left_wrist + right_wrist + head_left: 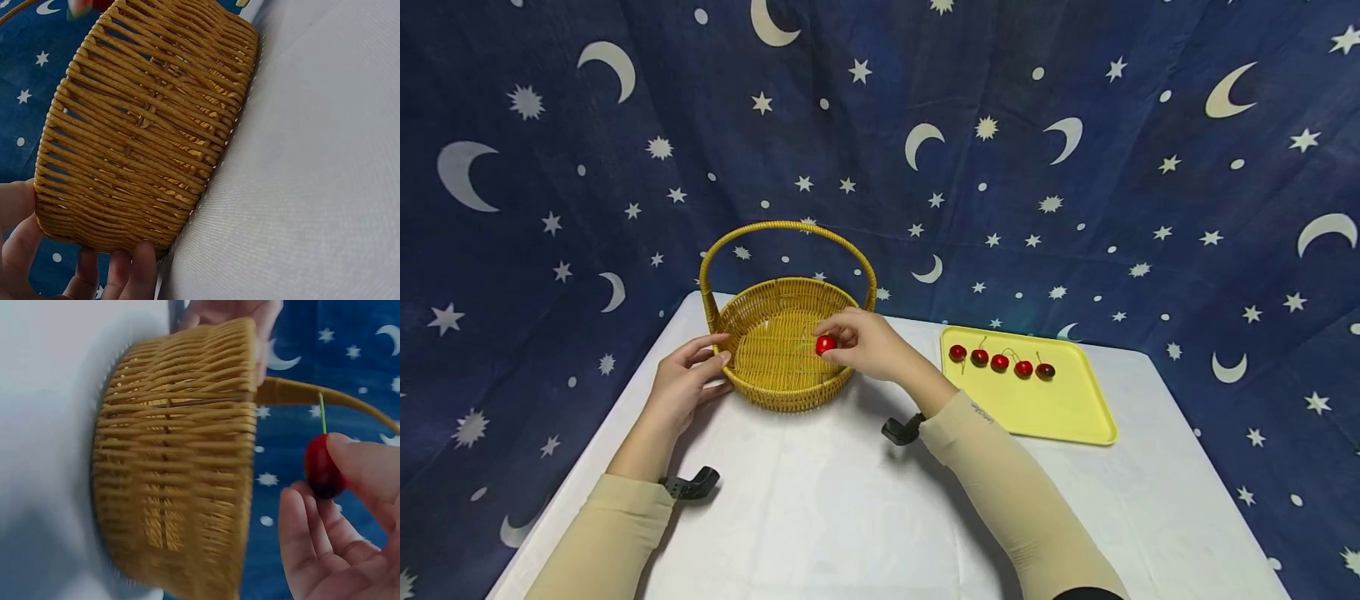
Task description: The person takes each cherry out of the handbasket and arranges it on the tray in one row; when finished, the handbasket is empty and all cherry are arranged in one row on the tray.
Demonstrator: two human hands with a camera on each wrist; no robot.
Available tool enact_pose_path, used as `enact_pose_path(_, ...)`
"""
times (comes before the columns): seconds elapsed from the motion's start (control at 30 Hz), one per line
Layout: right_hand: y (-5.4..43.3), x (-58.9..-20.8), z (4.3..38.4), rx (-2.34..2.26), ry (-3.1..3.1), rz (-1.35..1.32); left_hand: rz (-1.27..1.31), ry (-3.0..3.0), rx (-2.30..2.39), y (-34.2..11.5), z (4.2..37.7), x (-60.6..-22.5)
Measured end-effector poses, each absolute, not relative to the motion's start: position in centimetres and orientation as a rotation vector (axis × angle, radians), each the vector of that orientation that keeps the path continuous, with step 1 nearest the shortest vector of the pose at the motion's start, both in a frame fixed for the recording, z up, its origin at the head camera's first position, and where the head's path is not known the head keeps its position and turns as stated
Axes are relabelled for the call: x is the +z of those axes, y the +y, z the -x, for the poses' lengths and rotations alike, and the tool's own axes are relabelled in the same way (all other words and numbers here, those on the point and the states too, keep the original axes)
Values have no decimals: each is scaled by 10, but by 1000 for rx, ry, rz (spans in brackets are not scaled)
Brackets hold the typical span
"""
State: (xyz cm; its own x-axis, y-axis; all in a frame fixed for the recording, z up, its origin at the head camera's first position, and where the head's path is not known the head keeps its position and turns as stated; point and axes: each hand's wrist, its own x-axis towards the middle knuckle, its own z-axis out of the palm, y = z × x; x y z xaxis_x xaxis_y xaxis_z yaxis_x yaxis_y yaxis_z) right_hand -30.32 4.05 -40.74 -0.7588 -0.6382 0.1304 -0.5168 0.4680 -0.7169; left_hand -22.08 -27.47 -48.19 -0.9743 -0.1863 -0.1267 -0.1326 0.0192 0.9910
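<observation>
A yellow-brown wicker basket (790,392) with a tall arched handle stands at the back left of the table. My left hand (688,379) holds its left side, thumb at the rim and fingers against the woven wall (137,137). Over the basket's right part, my right hand (868,342) pinches a red cherry (825,344) between thumb and fingers. In the right wrist view the cherry (324,467) shows a green stem and a dark lower end, held beside the rim. The basket's woven floor is visible, with the cherry above it.
To the right lies a yellow tray (1037,408) with several red cherries (1000,363) in a row along its far side. A white cloth covers the table (820,517). Behind it hangs a dark blue curtain (880,125) with moons and stars.
</observation>
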Motion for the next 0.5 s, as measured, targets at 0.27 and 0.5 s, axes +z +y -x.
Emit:
enact_pose_path(0.27,141,-406,275,-1276,2703,796,-364,-2215,-2166,-275,223,-483)
enact_pose_path(0.5,247,-423,266,-1180,2958,406,-375,-2208,-2183,-277,225,-482)
